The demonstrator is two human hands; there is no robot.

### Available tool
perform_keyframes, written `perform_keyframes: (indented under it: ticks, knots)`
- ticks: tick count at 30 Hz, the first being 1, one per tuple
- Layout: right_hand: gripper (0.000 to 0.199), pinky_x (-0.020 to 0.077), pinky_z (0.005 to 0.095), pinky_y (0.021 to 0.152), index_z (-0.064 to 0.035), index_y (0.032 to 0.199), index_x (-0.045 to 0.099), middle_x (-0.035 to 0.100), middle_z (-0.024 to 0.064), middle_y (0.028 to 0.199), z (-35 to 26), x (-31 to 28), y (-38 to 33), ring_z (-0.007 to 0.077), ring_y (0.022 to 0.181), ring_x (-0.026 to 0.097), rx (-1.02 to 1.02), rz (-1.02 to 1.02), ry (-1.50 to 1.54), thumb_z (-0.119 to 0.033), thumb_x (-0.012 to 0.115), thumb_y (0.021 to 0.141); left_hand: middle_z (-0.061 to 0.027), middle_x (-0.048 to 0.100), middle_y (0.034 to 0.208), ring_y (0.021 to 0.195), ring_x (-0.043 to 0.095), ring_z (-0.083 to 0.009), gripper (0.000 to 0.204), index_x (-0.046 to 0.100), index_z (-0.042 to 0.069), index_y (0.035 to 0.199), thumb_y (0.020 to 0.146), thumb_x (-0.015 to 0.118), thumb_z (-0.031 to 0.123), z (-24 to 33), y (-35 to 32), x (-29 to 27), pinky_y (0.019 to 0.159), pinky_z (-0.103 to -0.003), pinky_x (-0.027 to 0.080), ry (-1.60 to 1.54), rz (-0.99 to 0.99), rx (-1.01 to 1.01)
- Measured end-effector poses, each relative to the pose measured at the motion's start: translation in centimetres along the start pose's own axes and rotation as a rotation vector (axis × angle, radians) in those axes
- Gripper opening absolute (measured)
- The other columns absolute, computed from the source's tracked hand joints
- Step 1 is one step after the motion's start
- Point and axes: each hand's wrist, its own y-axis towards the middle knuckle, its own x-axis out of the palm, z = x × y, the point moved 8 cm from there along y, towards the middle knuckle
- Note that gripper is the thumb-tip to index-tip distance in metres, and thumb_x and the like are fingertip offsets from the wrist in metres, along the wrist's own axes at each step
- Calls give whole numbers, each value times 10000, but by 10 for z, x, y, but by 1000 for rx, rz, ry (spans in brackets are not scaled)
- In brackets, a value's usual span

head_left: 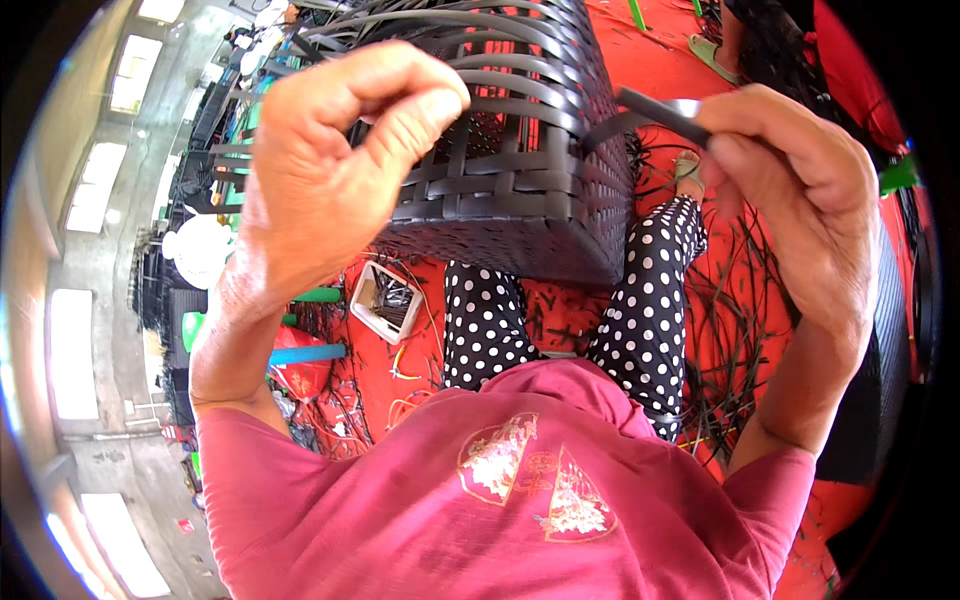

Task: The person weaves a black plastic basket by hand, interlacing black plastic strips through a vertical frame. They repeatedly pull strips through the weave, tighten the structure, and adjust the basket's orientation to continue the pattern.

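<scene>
A dark strip (665,118) was held beside a black woven basket (480,192).
The right hand (805,185) pinched it; the left hand (335,165) had thumb and forefinger pressed together. The basket sat in front of the polka-dot trousers (650,290).

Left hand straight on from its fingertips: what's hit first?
Probably the black strips on the woven basket, just right of the left hand in the picture; depth is unclear, so it might pass above them.
</scene>
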Motion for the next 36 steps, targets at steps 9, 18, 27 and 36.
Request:
perform_keyframes:
  ticks: [9, 18, 27, 36]
  knots:
    - [168, 367, 191, 554, 24, 1068, 655, 578, 7, 710, -30, 6, 11, 45, 614, 503, 17, 6, -148, -47, 599, 927, -255, 479, 1306, 1231, 409, -402, 200, 714, 13, 997, 900, 625, 164, 0, -6, 13, 1056, -489, 294, 468, 24, 404]
    - [84, 294, 254, 466, 60, 886, 630, 476, 23, 563, -51, 49, 48, 46, 498, 386, -51, -284, -398, 46, 556, 848, -368, 305, 1447, 1359, 171, -597, 329, 689, 29, 1111, 939, 526, 257, -19, 4, 30, 1107, -650, 131, 473, -157, 230]
    - [92, 341, 265, 486, 69, 867, 630, 477, 39, 569, -49, 67, 68, 56, 517, 409, -85, -402, -481, 27, 555, 834, -177, 502, 1379, 1326, 378, -360, 191, 725, 67, 1018, 851, 676, 145, -25, 6, 28, 1121, -444, 257, 423, 41, 181]
    - [136, 503, 322, 714, 43, 891, 672, 661, 98, 859, -107, 68, 46, 194, 793, 634, -476, 31, -857, -9, 699, 769, -156, 515, 1372, 1296, 422, -341, 167, 716, 27, 908, 828, 652, 160, -29, 9, 5, 1076, -439, 313, -6, 72, 139]
